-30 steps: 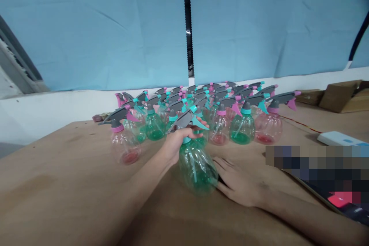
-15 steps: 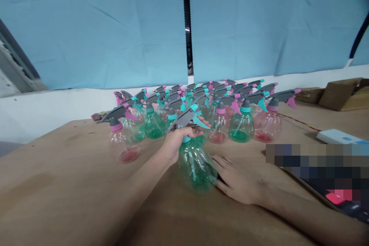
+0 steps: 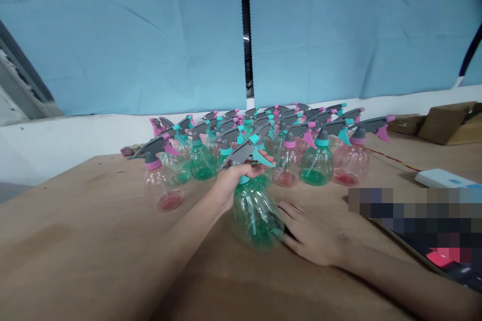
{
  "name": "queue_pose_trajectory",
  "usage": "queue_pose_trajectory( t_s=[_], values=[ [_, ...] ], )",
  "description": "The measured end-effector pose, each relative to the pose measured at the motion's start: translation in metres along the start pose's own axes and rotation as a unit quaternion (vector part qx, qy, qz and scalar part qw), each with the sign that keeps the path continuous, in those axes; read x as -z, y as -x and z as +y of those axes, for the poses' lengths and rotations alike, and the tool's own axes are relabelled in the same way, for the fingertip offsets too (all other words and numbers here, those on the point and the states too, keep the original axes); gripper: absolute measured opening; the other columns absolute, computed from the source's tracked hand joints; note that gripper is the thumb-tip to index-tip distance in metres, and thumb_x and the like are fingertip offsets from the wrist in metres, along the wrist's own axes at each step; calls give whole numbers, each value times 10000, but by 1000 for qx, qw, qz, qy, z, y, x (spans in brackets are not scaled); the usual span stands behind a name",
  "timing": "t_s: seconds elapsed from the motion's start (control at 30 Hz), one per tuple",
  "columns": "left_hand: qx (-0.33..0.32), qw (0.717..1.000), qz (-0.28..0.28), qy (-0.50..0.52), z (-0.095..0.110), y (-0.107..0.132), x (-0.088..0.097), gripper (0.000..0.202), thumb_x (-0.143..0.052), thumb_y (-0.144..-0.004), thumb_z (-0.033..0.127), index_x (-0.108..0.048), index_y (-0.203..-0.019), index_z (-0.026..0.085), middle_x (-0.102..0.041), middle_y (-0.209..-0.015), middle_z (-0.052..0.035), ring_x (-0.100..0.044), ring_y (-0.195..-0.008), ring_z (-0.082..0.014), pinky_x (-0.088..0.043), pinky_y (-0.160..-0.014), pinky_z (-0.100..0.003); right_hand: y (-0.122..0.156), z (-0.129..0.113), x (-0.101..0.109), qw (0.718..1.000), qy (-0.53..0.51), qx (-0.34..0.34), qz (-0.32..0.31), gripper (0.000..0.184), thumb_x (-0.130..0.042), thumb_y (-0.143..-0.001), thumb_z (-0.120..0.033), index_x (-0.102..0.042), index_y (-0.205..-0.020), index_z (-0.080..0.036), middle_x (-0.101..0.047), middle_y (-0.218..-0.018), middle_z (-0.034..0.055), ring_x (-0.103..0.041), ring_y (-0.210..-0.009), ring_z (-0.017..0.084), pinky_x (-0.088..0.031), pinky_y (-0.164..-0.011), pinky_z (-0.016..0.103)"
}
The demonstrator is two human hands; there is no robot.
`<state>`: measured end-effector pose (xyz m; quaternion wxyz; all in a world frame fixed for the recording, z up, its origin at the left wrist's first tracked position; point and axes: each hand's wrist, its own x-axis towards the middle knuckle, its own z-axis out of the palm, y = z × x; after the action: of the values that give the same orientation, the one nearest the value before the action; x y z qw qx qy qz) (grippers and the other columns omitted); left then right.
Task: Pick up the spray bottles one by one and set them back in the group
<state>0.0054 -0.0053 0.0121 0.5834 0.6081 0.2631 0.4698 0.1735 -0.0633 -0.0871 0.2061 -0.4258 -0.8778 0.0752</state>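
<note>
My left hand (image 3: 230, 183) is closed round the neck of a clear green spray bottle (image 3: 256, 215) with a grey head and a teal trigger, tilted toward me on the brown table (image 3: 75, 241). My right hand (image 3: 314, 233) lies flat and open on the table, its fingertips beside the bottle's base. Behind them stands a cluster of several spray bottles, green ones (image 3: 316, 163) and pink ones (image 3: 350, 163), with one pink bottle (image 3: 163, 188) standing apart at the left.
A white box (image 3: 442, 179) lies on the table at the right, with cardboard boxes (image 3: 448, 123) beyond it. A red wire (image 3: 395, 162) runs along the table. Blue cloth (image 3: 150, 35) hangs behind the table.
The green bottle and both hands have stayed almost still; only the view has shifted slightly.
</note>
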Motion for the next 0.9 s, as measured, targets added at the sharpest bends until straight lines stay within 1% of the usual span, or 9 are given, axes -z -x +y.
queue_pose_trajectory(
  t_s=[0.23,0.37,0.53,0.6,0.67,0.73,0.8,0.87,0.9],
  values=[
    [-8,1000,-9,-4,0,1,-2,325,-463,-547,92,-678,-783,154,-675,-855,-50,-612,-937,-249,-444,-906,-441,0,0,0,1000,2,2,-7,392,-425,-850,-207,-451,-1238,-154,-487,-1217,129,-448,-1106,235,-364,-942,414],
    [-7,1000,-4,-2,0,2,-4,320,-473,-546,95,-674,-789,150,-675,-849,-57,-613,-920,-255,-450,-893,-449,0,1,-1,1000,5,-5,-11,389,-424,-848,-211,-456,-1233,-162,-488,-1210,126,-444,-1109,241,-373,-927,423],
    [-8,999,45,-7,0,4,-7,279,-479,-523,101,-656,-734,144,-651,-724,-40,-626,-746,-217,-487,-794,-409,0,1,0,1000,9,3,-13,379,-420,-855,-216,-453,-1228,-157,-500,-1183,124,-452,-1095,235,-385,-916,415],
    [-2,998,69,-11,-1,4,-7,233,-485,-521,105,-640,-690,145,-622,-658,-25,-605,-655,-188,-496,-725,-370,0,0,0,1000,8,2,-7,373,-421,-854,-211,-458,-1222,-161,-502,-1182,121,-452,-1097,235,-389,-912,414],
    [3,997,80,-10,-1,3,-6,198,-485,-524,110,-627,-656,149,-597,-624,-14,-581,-606,-170,-495,-675,-345,0,0,0,1000,5,-1,-1,366,-422,-854,-207,-466,-1215,-165,-501,-1189,120,-450,-1104,237,-390,-915,416],
    [0,997,75,-7,0,3,-5,201,-484,-522,111,-630,-653,155,-603,-655,-17,-589,-644,-182,-502,-675,-349,0,-1,1,1000,2,-3,1,360,-423,-854,-206,-473,-1209,-163,-498,-1197,121,-454,-1106,237,-388,-923,416],
    [-5,999,53,-11,1,4,-6,234,-486,-526,119,-648,-689,161,-630,-724,-30,-610,-745,-216,-506,-726,-378,0,-1,1,1000,-1,3,1,363,-421,-855,-200,-471,-1213,-165,-493,-1209,118,-457,-1107,231,-383,-935,414],
    [4,999,38,-36,4,7,-8,257,-492,-528,129,-660,-719,168,-653,-744,-37,-620,-809,-242,-492,-785,-405,0,-1,1,1000,-5,11,4,371,-417,-858,-197,-460,-1225,-177,-483,-1226,113,-454,-1118,227,-375,-949,416],
    [12,997,43,-55,6,9,-9,261,-495,-525,133,-662,-722,174,-660,-729,-37,-626,-814,-249,-486,-798,-412,0,0,0,1000,-8,14,6,371,-414,-862,-201,-455,-1231,-184,-478,-1234,111,-451,-1125,226,-371,-956,420]
  ],
)
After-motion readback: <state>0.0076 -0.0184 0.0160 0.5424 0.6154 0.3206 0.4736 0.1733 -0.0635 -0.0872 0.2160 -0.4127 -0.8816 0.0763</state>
